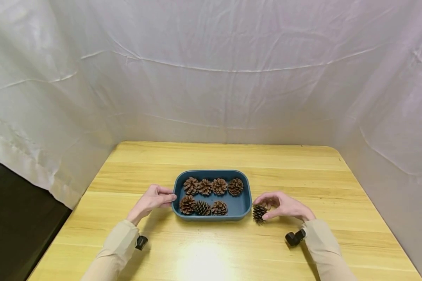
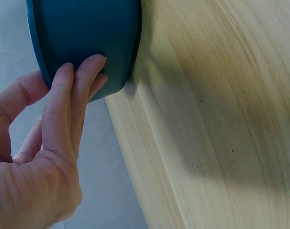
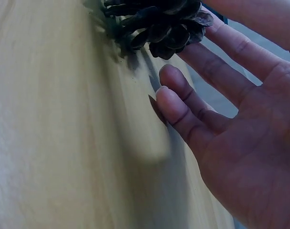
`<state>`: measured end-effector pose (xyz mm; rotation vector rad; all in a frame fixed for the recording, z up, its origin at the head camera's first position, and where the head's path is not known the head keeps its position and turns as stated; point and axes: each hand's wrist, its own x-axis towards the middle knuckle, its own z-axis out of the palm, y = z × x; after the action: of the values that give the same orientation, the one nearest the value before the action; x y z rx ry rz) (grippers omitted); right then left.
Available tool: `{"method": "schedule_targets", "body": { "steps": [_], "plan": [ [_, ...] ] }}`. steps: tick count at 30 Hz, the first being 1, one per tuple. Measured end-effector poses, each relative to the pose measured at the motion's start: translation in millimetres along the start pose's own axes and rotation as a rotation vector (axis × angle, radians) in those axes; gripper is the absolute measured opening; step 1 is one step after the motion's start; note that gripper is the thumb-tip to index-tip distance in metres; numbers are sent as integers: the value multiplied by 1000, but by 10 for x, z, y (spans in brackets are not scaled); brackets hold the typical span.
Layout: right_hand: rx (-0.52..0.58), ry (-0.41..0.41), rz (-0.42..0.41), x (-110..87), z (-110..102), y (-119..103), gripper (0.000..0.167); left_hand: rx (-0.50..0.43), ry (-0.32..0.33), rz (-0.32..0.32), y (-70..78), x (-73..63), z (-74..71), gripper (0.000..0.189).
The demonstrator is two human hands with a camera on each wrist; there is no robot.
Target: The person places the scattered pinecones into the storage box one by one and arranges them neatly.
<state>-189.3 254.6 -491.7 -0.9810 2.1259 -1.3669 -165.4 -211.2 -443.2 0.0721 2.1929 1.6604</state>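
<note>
A dark blue rectangular tray (image 1: 236, 203) sits on the table with several brown pine cones (image 1: 219, 186) in it, in two rows. My left hand (image 1: 154, 200) holds the tray's left end, pinching its wall between thumb and fingers; in the left wrist view, fingers (image 2: 59, 107) lie against the outer wall. Just outside the tray's right end, my right hand (image 1: 285, 205) grips a darker pine cone (image 1: 258, 214) between thumb and fingers. In the right wrist view that pine cone (image 3: 169, 28) is partly cut off at the top, and I cannot tell whether it touches the table.
The light wooden table (image 1: 204, 238) reaches around the tray on all sides. Pale curtains (image 1: 225, 97) hang behind it and along both sides. A dark surface (image 1: 14, 218) lies beyond the table's left edge. A small black device (image 1: 295, 237) is on each wrist.
</note>
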Motion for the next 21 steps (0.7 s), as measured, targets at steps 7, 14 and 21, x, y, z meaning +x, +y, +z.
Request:
{"method": "schedule_targets", "body": {
  "steps": [7, 14, 21],
  "plan": [
    [28, -7, 31, 5, -8, 3, 43, 5, 7, -11, 4, -1, -1, 37],
    [42, 10, 37, 6, -11, 28, 45, 8, 10, -11, 5, 0, -2, 37],
    [47, 33, 59, 11, -3, -6, 46, 9, 9, -12, 14, -6, 2, 37]
  ]
}}
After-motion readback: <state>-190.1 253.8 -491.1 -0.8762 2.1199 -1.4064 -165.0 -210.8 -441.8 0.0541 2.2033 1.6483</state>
